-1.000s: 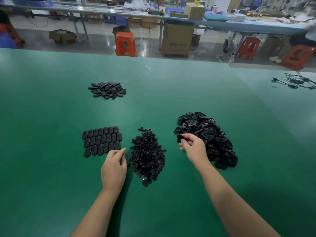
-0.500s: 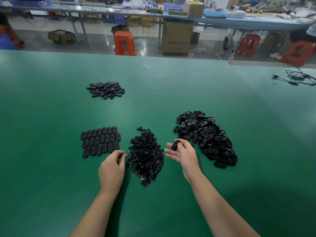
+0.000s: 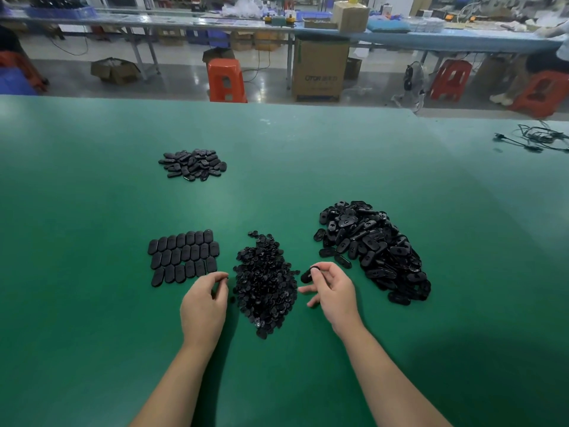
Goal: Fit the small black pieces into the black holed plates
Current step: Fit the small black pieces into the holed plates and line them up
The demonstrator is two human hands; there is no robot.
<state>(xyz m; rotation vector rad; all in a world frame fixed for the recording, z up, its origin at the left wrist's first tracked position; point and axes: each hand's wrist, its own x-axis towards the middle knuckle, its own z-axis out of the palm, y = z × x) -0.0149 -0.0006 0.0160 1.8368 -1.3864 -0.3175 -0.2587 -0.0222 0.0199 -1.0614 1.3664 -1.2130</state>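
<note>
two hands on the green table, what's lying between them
In the head view, the pile of small black pieces lies between the left hand and the right hand, which pinches a black holed plate.

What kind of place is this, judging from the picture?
Most likely a factory assembly workshop: heaps of identical black plates on a long green table, a second workbench behind it, and cardboard boxes and plastic stools on the floor.
</note>
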